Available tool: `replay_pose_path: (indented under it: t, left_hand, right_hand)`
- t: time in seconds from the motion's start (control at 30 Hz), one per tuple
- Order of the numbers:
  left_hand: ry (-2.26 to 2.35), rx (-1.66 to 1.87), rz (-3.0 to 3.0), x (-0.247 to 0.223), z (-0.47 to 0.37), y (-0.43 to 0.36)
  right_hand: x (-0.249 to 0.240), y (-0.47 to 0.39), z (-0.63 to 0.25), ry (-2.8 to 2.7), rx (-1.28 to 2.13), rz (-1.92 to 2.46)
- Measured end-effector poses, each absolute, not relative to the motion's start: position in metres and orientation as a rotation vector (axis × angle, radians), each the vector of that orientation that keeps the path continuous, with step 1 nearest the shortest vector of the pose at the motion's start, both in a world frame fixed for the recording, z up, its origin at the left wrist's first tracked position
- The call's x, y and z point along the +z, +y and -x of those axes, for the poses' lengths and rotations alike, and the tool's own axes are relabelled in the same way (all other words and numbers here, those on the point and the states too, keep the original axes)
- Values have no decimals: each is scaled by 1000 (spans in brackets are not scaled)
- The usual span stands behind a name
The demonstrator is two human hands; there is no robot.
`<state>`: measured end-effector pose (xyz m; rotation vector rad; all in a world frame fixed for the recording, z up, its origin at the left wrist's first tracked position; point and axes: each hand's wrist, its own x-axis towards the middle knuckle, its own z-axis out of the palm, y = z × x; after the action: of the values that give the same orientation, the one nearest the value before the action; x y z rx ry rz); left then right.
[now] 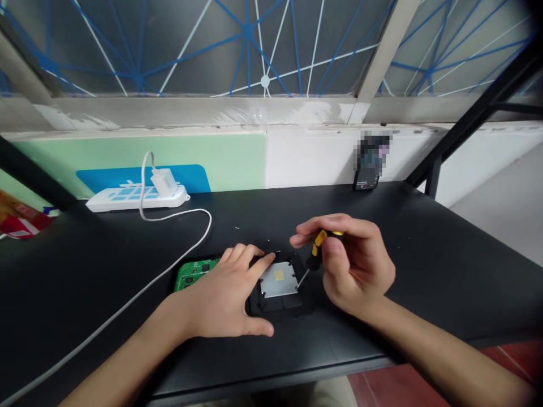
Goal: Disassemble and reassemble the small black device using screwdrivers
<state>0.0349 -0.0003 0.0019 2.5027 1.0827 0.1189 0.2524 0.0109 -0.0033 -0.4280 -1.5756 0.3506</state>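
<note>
1. The left hand (223, 294) spreads over the green board (190, 274) and black case (285, 306); pressing evenly should steady the case.
2. The right hand (358, 263) pinches a tilted screwdriver (314, 258), tip by the metal plate's (275, 287) near right corner; a more upright shaft would seat better.
3. On the tabletop (428, 254): one screwed case, one board, one phone (368, 167), one power strip (127, 199).

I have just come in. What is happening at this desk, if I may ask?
A person's right hand holds a yellow-and-black screwdriver, its tip at the near right corner of a silver plate on a black casing. The left hand lies spread over the casing's left side, seemingly steadying it, and partly covers a green circuit board.
</note>
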Motion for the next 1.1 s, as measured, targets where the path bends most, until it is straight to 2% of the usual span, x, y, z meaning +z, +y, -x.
replay_pose_path:
  t: [0.17,0.37,0.6,0.9,1.1]
  left_hand:
    - [1085,114,-2500,2,-34,0]
    - [1074,144,-2505,2,-34,1]
    - [1080,119,-2485,4,-35,0]
    - [1082,129,-2499,3,-35,1]
    - [1077,145,-2502,3,-35,1]
  right_hand:
    - [-5,12,-254,-1533,450,298]
    - [-4,21,-260,-1662,121,369]
    - [0,17,-259,-1646,75,431]
    - [-5,11,-253,-1541,495,302]
    - [-5,16,-258,-1614,390,284]
